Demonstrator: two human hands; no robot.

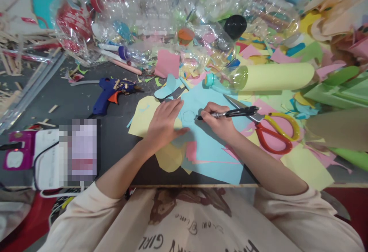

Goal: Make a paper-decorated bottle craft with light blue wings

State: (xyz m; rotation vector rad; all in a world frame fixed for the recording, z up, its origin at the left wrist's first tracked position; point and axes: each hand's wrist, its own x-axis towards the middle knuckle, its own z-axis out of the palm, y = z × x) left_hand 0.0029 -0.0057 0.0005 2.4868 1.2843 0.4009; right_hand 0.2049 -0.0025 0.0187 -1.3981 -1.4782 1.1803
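Observation:
A sheet of light blue paper (212,144) lies before me with a small round outline drawn on it. In my right hand (220,121) is a black pen (241,112), its tip at the right side of that outline. My left hand (165,123) rests flat, fingers stretched out, across the blue sheet's left edge and a pale yellow paper piece (140,119). Just right of my right hand lie scissors (276,131) with one red and one yellow handle loop. Pink paper (191,152) lies on the lower part of the blue sheet.
A blue glue gun (102,94) lies to the left on the dark table (120,110). Clear plastic bottles and paper scraps crowd the back. A bottle holding rolled yellow-green paper (278,76) lies behind the scissors. A power strip (46,160) with cables is at the left front.

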